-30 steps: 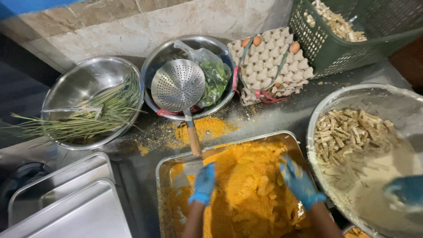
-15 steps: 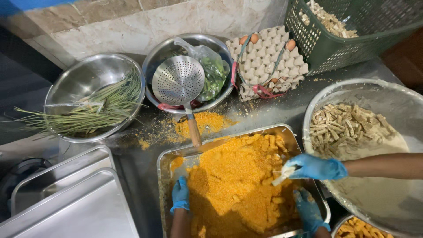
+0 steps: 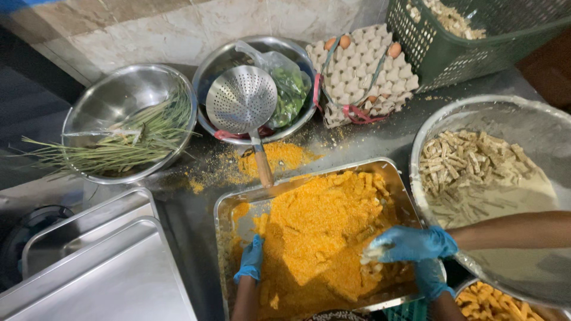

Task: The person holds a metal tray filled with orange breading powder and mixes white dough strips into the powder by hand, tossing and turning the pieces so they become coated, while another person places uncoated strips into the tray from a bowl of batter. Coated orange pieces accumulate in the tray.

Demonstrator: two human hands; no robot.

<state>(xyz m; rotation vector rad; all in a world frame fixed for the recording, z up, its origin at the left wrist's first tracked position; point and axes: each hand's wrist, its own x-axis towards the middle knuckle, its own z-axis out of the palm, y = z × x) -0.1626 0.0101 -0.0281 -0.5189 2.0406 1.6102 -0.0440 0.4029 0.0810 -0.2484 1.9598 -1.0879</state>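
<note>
A steel tray (image 3: 389, 169) holds a heap of orange crumbs (image 3: 315, 238). My left hand (image 3: 250, 261), in a blue glove, lies flat on the crumbs at the tray's near left and holds nothing. My right hand (image 3: 429, 278), also gloved, is at the tray's near right corner, partly under a co-worker's gloved hand (image 3: 410, 244). That hand reaches in from the right and holds pale battered sticks (image 3: 372, 257) over the crumbs. I cannot make out my right hand's fingers.
A large bowl of batter with pale sticks (image 3: 476, 160) stands right of the tray. Behind are an egg carton (image 3: 363, 71), a green basket (image 3: 470, 41), a bowl with a skimmer (image 3: 241, 98), a bowl of green stalks (image 3: 128, 128) and stacked steel trays (image 3: 89, 261) to the left. Coated pieces (image 3: 488, 303) lie near right.
Both my hands have drawn back toward the tray's near edge. The co-worker's hand has come out of the batter bowl and across to the tray with pale sticks.
</note>
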